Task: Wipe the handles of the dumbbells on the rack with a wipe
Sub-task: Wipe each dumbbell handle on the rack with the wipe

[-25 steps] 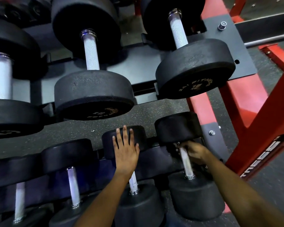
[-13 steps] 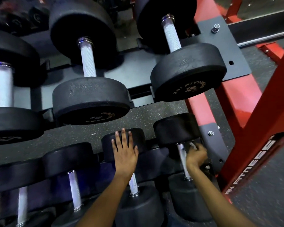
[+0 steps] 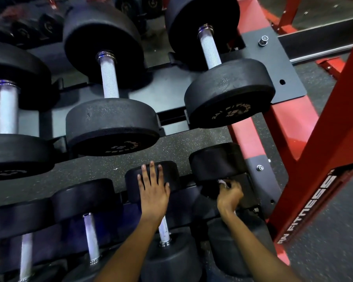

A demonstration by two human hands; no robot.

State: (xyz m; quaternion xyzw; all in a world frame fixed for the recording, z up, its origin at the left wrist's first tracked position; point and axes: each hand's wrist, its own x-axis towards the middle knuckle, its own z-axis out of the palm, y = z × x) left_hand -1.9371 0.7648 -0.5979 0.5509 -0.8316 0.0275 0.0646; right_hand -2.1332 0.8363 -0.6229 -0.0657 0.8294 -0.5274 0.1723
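Step in hand, by judgement: wiping handle of rightmost lower-tier dumbbell (image 3: 218, 161), at approx 4 o'clock in frame. Right hand (image 3: 230, 195) curled round that handle w/ white wipe (image 3: 221, 182) bunched inside; only a scrap showing at 12 o'clock of knuckles, handle itself hidden under fist. Left hand (image 3: 153, 189) flat, fingers straight and slightly spread, pressing on far head of neighbouring dumbbell (image 3: 172, 171) at 6 o'clock; nothing held.

To do well (judgement): keep wipe wrapped full circumference, twist while sliding end to end, reach collars at both heads. Left-hand brace prob. useful for balance; keep. Fresh fold of wipe advisable before next handle.

Materials: heads matte black, rubber-like, pitted, thick round discs. Upper handle (image 3: 110, 78) at 11 o'clock pale metal, cross-hatched knurl, shiny collar rings; knurl likely to trap grime, so firm pressure needed. Rack (image 3: 314, 127) red painted steel, dark grey plate w/ bolts at 2 o'clock. Floor speckled rubber.
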